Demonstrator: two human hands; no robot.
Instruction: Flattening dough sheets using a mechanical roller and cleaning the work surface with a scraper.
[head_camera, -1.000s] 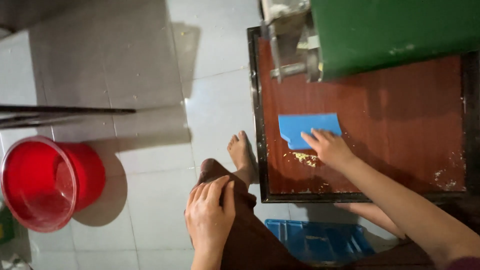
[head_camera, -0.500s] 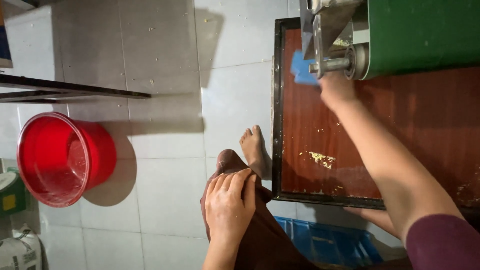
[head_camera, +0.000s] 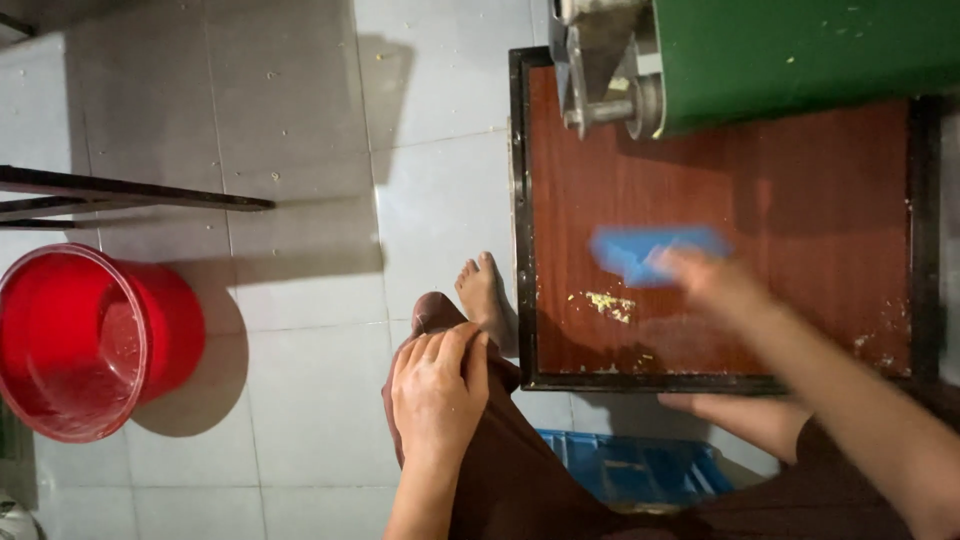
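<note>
head view is looking straight down on a person who is sitting low beside a reddish-brown worktop (head_camera: 800, 180) with a dark raised rim. the right hand (head_camera: 705, 278) is pressing flat on a blue cloth (head_camera: 640, 248) near the middle of that worktop — both are smeared by motion, so i cannot tell whether the fingers are gripping the cloth or just lying spread on top of it. the left hand (head_camera: 437, 392) is resting palm-down and loosely spread on the knee, holding nothing.

judging by how it is lying, the blue cloth is looking thin, light and limp — a soft thing that will be folding and bunching rather than keeping its shape. it is probably sliding easily on the smooth board, so a flat palm in the middle seems the surest hold; a pinch at an edge would likely let the rest trail.

just beside the cloth, towards the near rim, yellowish crumbs (head_camera: 607, 303) are lying in a small patch, and more pale specks are sitting at the far right corner. a green machine (head_camera: 800, 50) with a metal spout is standing at the top end of the worktop. on the tiled floor (head_camera: 300, 120) a red bucket (head_camera: 80, 340) is sitting well apart to the left, a bare foot (head_camera: 484, 296) is touching the rim, and a blue crate (head_camera: 640, 468) is showing under the legs.
</note>
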